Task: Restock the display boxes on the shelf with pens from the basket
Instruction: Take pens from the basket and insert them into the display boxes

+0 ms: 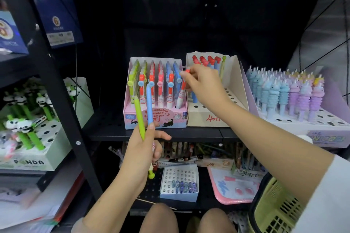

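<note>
Right hand (203,83) pinches a red pen (182,89) near its top, fingers curled; pen tilted, its tip at the front-right corner of the pink box (155,119), seemingly in a hole, though the view there is poor. Just right of that grip, the beige box (206,117), mostly bare holes. Left hand (144,149), below and left of the right, grips a green pen (139,117) and a blue pen (149,104), both upright before the pink box. Basket (274,206) under the right forearm, low right.
</note>
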A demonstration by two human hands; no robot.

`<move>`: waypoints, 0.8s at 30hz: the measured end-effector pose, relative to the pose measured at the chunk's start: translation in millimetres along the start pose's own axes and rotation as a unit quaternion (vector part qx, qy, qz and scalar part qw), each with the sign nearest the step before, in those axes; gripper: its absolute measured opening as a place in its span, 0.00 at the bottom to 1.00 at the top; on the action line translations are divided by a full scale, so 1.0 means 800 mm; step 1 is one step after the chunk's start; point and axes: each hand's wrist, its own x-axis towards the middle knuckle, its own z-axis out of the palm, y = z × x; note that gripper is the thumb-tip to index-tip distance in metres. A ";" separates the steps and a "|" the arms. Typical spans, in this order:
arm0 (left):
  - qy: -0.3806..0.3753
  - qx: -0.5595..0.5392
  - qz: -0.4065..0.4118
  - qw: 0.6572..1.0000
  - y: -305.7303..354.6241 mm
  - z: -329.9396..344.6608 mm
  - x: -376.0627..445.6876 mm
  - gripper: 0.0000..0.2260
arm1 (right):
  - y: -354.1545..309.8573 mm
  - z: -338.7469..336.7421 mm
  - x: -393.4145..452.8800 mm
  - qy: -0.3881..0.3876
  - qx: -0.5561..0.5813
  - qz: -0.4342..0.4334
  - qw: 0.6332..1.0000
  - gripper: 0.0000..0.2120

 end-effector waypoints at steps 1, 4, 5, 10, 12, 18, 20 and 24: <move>0.000 -0.003 0.000 1.000 -0.001 0.000 0.001 0.14 | 0.001 0.004 -0.001 -0.010 -0.018 -0.005 1.000 0.08; -0.008 -0.022 0.000 1.000 -0.001 0.001 0.001 0.16 | 0.004 0.012 0.002 -0.012 -0.084 -0.019 0.996 0.10; -0.012 -0.031 0.001 0.999 0.001 0.002 0.000 0.15 | 0.004 0.013 0.003 -0.010 -0.103 -0.021 0.994 0.11; -0.020 -0.103 0.012 0.994 0.007 0.004 0.000 0.09 | -0.002 0.010 -0.004 -0.024 -0.127 -0.008 0.992 0.13; -0.028 -0.093 0.028 0.995 0.008 0.002 -0.001 0.11 | -0.005 0.004 -0.021 -0.011 -0.084 0.005 0.996 0.11; -0.011 -0.130 0.056 0.990 0.012 0.011 0.002 0.16 | -0.014 -0.007 -0.103 -0.278 0.219 0.150 0.923 0.06; -0.011 -0.147 0.055 0.988 0.013 0.024 0.001 0.11 | -0.013 -0.004 -0.120 -0.315 0.284 0.151 0.893 0.02; -0.026 -0.153 0.053 0.986 0.016 0.043 -0.001 0.13 | -0.002 -0.018 -0.121 -0.223 0.346 0.160 0.897 0.06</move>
